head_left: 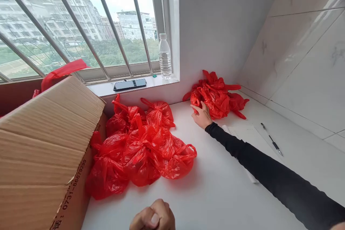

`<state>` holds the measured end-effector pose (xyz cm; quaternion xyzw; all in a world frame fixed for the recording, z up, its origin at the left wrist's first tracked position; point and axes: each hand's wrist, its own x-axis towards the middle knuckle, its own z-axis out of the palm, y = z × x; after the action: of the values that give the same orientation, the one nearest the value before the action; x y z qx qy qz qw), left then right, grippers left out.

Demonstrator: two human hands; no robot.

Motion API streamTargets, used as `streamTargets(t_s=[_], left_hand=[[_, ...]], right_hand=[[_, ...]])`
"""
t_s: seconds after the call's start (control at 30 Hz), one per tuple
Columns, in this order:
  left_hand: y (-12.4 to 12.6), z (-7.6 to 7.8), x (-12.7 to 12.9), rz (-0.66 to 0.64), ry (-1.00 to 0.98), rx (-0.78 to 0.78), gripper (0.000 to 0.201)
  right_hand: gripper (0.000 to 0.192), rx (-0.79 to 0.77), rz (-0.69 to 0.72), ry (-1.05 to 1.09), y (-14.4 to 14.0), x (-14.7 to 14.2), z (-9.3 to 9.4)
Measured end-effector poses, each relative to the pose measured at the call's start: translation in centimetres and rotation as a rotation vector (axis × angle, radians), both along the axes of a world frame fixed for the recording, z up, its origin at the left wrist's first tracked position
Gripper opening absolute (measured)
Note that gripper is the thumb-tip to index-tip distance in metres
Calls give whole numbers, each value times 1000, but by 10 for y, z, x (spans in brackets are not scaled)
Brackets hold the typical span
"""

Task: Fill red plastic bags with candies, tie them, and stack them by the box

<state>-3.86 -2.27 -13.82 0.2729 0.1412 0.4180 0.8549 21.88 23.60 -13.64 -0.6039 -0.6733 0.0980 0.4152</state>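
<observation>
My right hand [202,116], in a black sleeve, reaches to the near left edge of a heap of crumpled red plastic bags [215,97] against the wall. Its thumb and a finger are spread apart at the bags; the fingertips are partly hidden, so I cannot tell whether they touch. At the bottom edge my left hand [154,217] is closed in a fist, with nothing showing in it. In front of that hand, a cluster of knotted, filled red plastic bags [142,151] lies on the white tabletop [215,194]; their contents are not clear.
An open cardboard box [48,133] stands on the left, with red plastic [63,70] at its far edge. A phone [129,84] and a clear bottle [165,57] sit on the windowsill. Paper sheets [246,134] and a pen [271,139] lie on the right.
</observation>
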Motion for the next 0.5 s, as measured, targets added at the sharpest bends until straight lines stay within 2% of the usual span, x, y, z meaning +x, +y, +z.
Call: streamTargets(t_s=[0.13, 0.23, 0.3, 0.4, 0.5], left_hand=[[10, 13, 30, 32, 162, -34, 45], [21, 19, 46, 103, 349, 3, 36], [27, 16, 48, 203, 471, 31, 33], [31, 9, 38, 409, 605, 51, 33], [20, 10, 23, 545, 727, 92, 35]], right_hand=[[36, -48, 30, -66, 10, 3, 7], [38, -26, 72, -86, -6, 7, 12], [39, -1, 108, -96, -29, 12, 14], [45, 20, 151, -94, -77, 23, 16], [45, 16, 168, -68, -131, 36, 18]])
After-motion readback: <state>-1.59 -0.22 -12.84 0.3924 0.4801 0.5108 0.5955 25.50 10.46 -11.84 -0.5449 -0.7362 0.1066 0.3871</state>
